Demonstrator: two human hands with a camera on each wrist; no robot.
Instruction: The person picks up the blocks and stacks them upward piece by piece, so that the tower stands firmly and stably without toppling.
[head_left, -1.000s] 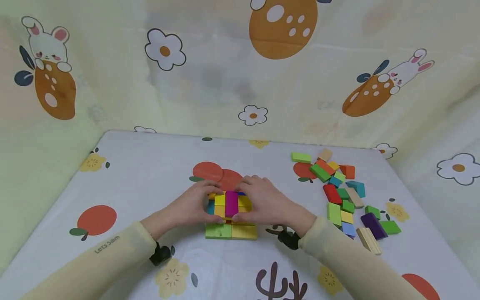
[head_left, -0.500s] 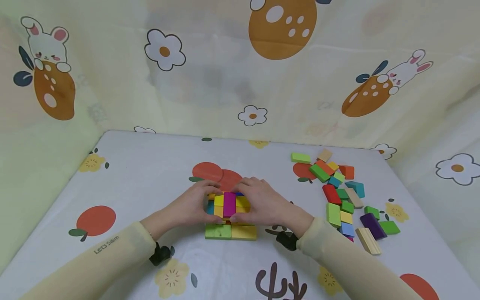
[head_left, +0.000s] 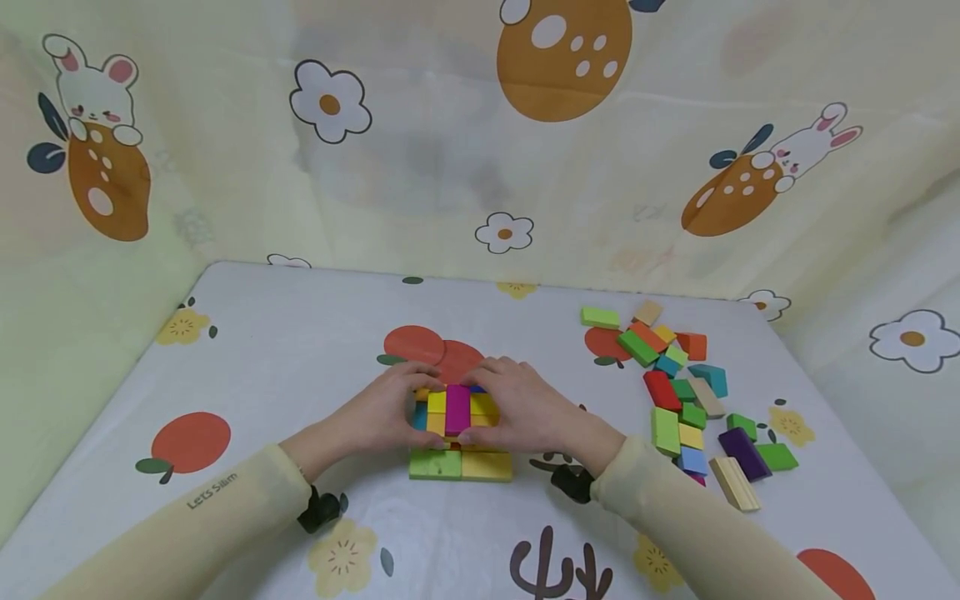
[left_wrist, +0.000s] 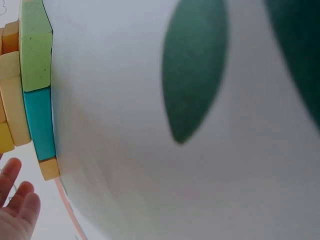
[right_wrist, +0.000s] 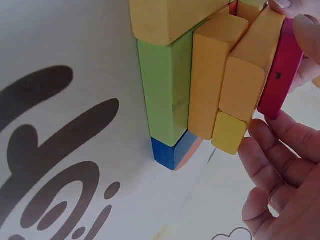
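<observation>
My left hand (head_left: 382, 414) and right hand (head_left: 521, 407) flank the block stack (head_left: 459, 429) at the middle of the table (head_left: 300, 350). My fingers curl around its two sides, thumbs at the near face, with the magenta block (head_left: 457, 409) lying on top between them. In the right wrist view, my right fingertips (right_wrist: 306, 30) touch the magenta block (right_wrist: 282, 67), which rests against the yellow blocks (right_wrist: 235, 80). In the left wrist view only my left fingertips (left_wrist: 17, 210) appear beside the stack's edge, so I cannot tell from there how firmly that hand bears on it.

Risk, in my judgement: the courses are not flush. The yellow pieces stand stepped, and the blue block (right_wrist: 170, 150) protrudes at the base. Uneven pressure from either hand could shear an upper course off or topple the magenta block. A sleeve dragging across the cloth could shift the base.

Containers: none in view. The loose blocks (head_left: 686, 400) lie scattered directly on the table, well apart to my right.
</observation>
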